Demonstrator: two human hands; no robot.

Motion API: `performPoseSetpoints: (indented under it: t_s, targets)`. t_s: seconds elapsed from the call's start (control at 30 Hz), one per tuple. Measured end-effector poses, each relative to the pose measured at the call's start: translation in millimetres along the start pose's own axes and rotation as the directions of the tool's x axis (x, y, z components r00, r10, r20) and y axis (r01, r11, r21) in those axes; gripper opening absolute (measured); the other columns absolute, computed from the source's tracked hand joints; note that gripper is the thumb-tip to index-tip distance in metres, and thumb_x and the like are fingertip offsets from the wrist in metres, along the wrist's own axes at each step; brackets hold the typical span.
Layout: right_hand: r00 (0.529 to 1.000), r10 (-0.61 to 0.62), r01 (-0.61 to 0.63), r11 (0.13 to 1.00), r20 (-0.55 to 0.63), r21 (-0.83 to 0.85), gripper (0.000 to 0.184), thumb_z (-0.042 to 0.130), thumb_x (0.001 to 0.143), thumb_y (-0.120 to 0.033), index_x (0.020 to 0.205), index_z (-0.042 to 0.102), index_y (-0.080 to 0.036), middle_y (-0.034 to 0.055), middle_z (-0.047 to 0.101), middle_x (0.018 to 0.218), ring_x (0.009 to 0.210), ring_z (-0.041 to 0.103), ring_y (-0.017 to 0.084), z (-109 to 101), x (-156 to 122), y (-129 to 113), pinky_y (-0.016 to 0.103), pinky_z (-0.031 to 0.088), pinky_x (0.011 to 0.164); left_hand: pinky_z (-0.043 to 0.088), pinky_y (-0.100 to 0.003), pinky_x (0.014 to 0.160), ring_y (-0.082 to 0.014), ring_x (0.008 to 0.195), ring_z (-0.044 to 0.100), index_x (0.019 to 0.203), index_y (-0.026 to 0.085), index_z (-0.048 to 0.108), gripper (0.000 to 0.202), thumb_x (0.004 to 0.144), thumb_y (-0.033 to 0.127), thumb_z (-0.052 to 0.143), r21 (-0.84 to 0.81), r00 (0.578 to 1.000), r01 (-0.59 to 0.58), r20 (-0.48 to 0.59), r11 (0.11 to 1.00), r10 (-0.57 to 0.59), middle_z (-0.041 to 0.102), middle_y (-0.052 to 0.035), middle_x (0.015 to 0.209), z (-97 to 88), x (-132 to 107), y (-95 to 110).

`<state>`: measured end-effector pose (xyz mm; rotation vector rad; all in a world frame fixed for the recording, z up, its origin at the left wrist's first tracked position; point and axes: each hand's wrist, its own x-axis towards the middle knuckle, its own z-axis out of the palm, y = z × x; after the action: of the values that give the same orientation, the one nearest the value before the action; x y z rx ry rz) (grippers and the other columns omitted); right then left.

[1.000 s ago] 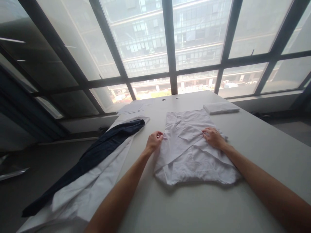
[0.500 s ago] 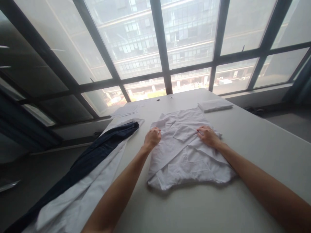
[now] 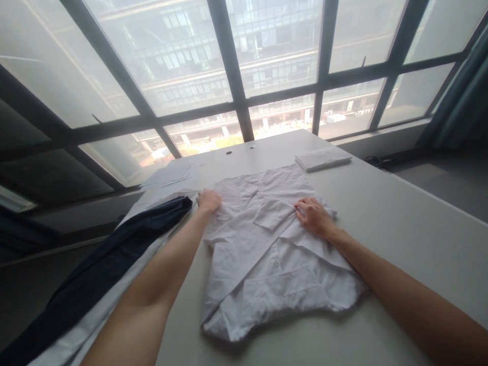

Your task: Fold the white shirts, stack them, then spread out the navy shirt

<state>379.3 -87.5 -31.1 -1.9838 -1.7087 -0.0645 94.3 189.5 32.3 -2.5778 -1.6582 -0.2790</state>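
A white button-front shirt [image 3: 267,244] lies partly folded on the white table, its collar end hard to make out. At its far left edge, my left hand [image 3: 209,200] is closed on the cloth; its fingertips are partly hidden and a little blurred. My right hand [image 3: 313,217] rests on the right side of the shirt, with thumb and fingers pinching a fold of the cloth that crosses its middle. Buttons and a creased flap show on the lower part, and the near edge is wavy.
Dark navy garment [image 3: 125,259] and white cloth [image 3: 95,305] lie along the table's left edge, near my left forearm. A flat folded white item [image 3: 323,158] sits at the back right. White sheets [image 3: 168,174] lie at the far left. Windows stand beyond the table [image 3: 404,234].
My left hand has moved left and away from me, and the shirt's left side spreads further out. My right hand keeps its place on the shirt. The view has shifted.
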Motion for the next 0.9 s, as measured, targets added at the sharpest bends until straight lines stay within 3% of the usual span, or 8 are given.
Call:
performPoseSetpoints:
  t_s: [0.07,0.13,0.2,0.33,0.5,0.63,0.77,0.9]
  targets:
    - [1.000,-0.004,0.004,1.000,-0.001,0.004,0.025,0.053,0.098,-0.029,0.113,0.071,-0.022,0.0087,0.069,0.118,0.114,0.056,0.026,0.4,0.7,-1.2,0.034,0.043,0.103,0.039,-0.064,0.103,-0.0472,0.135,0.043,0.142,-0.005,0.049,0.054,0.093,0.017,0.039,0.021,0.995,0.039,-0.093,0.999,-0.037,0.042,-0.0371,0.149,8.8,3.0,3.6]
    - [1.000,-0.006,0.006,1.000,-0.005,0.006,0.024,0.053,0.098,-0.029,0.113,0.070,-0.022,0.0087,0.069,0.117,0.114,0.056,0.026,1.0,0.9,-1.9,0.035,0.043,0.102,0.030,-0.058,0.114,-0.0409,0.144,0.036,0.150,0.004,0.043,0.056,0.097,0.020,0.039,0.015,0.991,-0.047,-0.123,0.999,0.049,0.032,-0.0270,0.161,19.5,5.0,9.8]
    - [1.000,-0.003,0.003,1.000,-0.008,0.006,0.025,0.052,0.098,-0.028,0.114,0.070,-0.022,0.0088,0.068,0.118,0.114,0.056,0.026,1.4,0.8,-1.9,0.035,0.043,0.103,0.024,-0.059,0.118,-0.0385,0.147,0.033,0.151,0.014,0.044,0.054,0.100,0.030,0.042,-0.027,0.994,-0.110,-0.022,0.994,0.109,0.033,-0.0202,0.163,30.4,7.7,14.3]
    - [1.000,-0.019,0.019,1.000,0.018,0.008,0.030,0.050,0.099,-0.030,0.121,0.069,-0.021,0.0096,0.067,0.125,0.121,0.054,0.026,2.1,-0.1,-1.0,0.036,0.041,0.108,0.029,-0.065,0.113,-0.0420,0.146,0.035,0.147,0.014,0.048,0.055,0.102,0.045,0.042,-0.090,0.989,-0.023,0.141,0.996,0.035,0.038,-0.0235,0.159,44.6,15.8,10.7]
    - [0.994,-0.033,0.040,0.997,0.108,-0.059,0.047,0.045,0.101,-0.038,0.143,0.057,-0.020,0.0127,0.053,0.150,0.144,0.039,0.031,4.3,-0.2,0.0,0.047,0.030,0.120,0.027,-0.052,0.120,-0.0315,0.150,0.032,0.146,0.015,0.049,0.047,0.103,0.033,0.041,-0.149,0.991,-0.132,-0.022,0.980,0.130,0.036,-0.0184,0.162,35.8,13.4,11.6]
    - [0.992,-0.019,0.025,0.999,0.124,-0.048,0.063,0.045,0.101,-0.041,0.158,0.036,-0.017,0.0130,0.043,0.160,0.150,0.033,0.031,6.9,0.0,0.5,0.049,0.025,0.123,0.034,-0.039,0.118,-0.0261,0.138,0.049,0.134,0.015,0.062,0.039,0.100,0.031,0.050,-0.223,0.948,-0.313,-0.132,0.923,0.290,0.055,-0.0147,0.148,17.2,-22.9,48.0]
    - [0.994,-0.029,0.031,0.999,0.107,-0.023,0.066,0.047,0.099,-0.040,0.160,0.033,-0.018,0.0122,0.042,0.160,0.151,0.031,0.032,9.9,0.4,1.7,0.050,0.025,0.124,0.037,-0.042,0.117,-0.0292,0.138,0.049,0.143,0.020,0.057,0.056,0.092,0.043,0.067,-0.334,0.833,-0.549,-0.141,0.766,0.536,0.056,-0.0128,0.147,17.2,-78.5,104.2]
    - [0.994,-0.019,0.023,0.999,0.105,-0.040,0.064,0.042,0.101,-0.041,0.159,0.034,-0.014,0.0153,0.042,0.160,0.150,0.034,0.032,10.3,0.9,2.9,0.050,0.025,0.124,0.036,-0.045,0.119,-0.0293,0.142,0.047,0.143,0.025,0.058,0.054,0.090,0.030,0.070,-0.430,0.807,-0.563,-0.104,0.706,0.581,0.056,-0.0106,0.149,32.6,-113.8,140.0]
